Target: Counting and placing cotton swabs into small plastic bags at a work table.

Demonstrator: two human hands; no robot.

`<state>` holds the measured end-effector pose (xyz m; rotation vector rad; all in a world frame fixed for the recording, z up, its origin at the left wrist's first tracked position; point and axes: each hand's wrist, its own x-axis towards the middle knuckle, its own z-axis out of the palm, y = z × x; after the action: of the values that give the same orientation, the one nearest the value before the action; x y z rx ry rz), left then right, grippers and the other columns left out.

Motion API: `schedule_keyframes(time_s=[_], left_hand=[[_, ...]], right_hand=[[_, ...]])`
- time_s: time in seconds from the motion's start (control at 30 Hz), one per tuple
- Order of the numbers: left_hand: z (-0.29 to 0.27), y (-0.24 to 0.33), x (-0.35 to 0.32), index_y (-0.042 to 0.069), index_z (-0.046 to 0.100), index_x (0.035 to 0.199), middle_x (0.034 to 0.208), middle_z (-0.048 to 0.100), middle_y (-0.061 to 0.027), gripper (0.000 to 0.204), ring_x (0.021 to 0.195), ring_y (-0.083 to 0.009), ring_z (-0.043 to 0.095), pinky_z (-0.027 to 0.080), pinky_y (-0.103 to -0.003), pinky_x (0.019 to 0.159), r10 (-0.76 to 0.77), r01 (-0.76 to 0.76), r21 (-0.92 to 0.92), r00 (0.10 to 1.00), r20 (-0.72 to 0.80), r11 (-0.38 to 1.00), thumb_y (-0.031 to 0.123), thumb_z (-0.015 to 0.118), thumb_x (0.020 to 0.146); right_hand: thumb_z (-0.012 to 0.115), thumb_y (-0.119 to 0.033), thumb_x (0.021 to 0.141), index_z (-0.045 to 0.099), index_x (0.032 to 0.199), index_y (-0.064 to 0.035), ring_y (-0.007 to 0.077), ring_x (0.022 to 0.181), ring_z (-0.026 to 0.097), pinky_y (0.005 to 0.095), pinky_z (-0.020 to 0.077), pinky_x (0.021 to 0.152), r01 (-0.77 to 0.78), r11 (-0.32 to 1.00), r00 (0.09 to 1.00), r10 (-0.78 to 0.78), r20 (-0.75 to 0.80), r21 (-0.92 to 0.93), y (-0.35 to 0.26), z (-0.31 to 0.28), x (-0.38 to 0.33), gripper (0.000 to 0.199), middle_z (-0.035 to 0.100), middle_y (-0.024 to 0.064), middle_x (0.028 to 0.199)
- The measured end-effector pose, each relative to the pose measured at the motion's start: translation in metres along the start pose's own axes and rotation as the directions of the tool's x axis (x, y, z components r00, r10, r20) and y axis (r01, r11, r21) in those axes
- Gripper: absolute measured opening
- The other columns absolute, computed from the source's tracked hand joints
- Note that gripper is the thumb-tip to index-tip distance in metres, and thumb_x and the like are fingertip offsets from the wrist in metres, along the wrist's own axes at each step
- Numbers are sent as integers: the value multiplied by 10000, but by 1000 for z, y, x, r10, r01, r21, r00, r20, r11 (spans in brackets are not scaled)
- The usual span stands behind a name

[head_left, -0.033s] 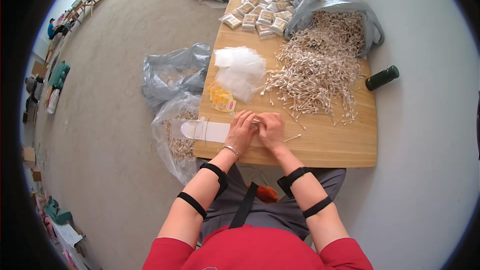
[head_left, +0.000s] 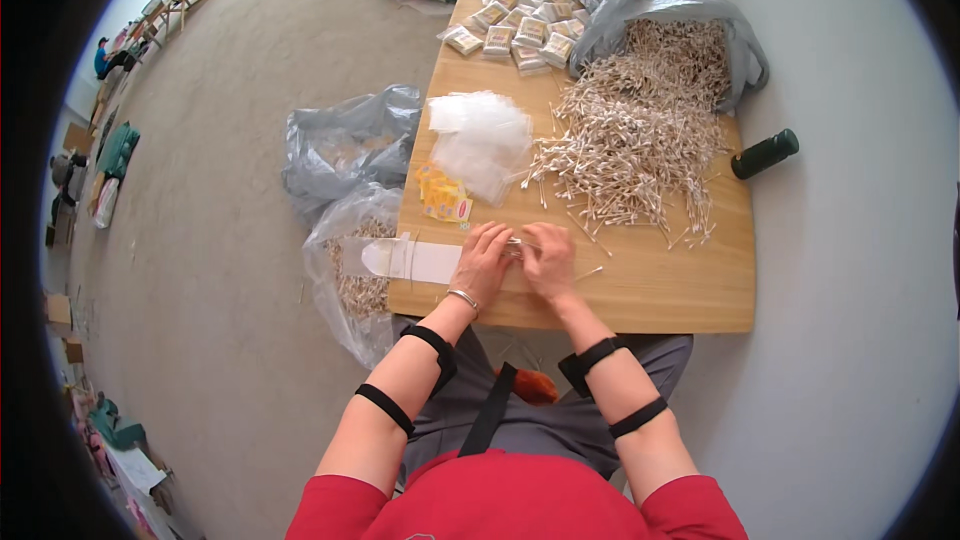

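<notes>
desk: wooden, cotton swabs heaped far right
left hand: grip closed on small clear bag
right hand: grip pinching same bag

The counter was pale honey wood. The cotton swabs were white-tipped on tan sticks, the small bags clear, the labels yellow, the bottle dark green.

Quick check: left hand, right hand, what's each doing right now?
Left hand: fingers curled on a small clear packet at the table's near edge.
Right hand: pinching the same packet from the other side; what's inside cannot be told.
</notes>
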<state>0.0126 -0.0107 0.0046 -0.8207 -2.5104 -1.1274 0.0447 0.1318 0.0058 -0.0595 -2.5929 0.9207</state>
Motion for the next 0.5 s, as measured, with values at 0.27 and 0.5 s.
schedule_keyframes(time_s=[0.27, 0.5], left_hand=[[1, -7, -2, 57, 650, 968, 1015, 615, -78, 211, 1046, -264, 541, 423, -397, 963, 53, -51, -50, 998, 35, 997, 59, 665, 757], [2, -10, -5, 46, 643, 956, 1003, 610, -91, 183, 1037, -270, 542, 428, -396, 957, 28, -24, -102, 999, 37, 994, 66, 662, 775]], right_hand=[[756, -243, 670, 674, 994, -192, 248, 1067, 456, 391, 374, 886, 50, 976, 990, -20, 140, -212, 30, -69, -55, 337, 543, 36, 1111], [747, -217, 693, 693, 886, -171, 256, 1042, 466, 391, 364, 888, -119, 964, 989, 96, -109, -237, 25, -56, -62, 206, 539, 38, 1115]])
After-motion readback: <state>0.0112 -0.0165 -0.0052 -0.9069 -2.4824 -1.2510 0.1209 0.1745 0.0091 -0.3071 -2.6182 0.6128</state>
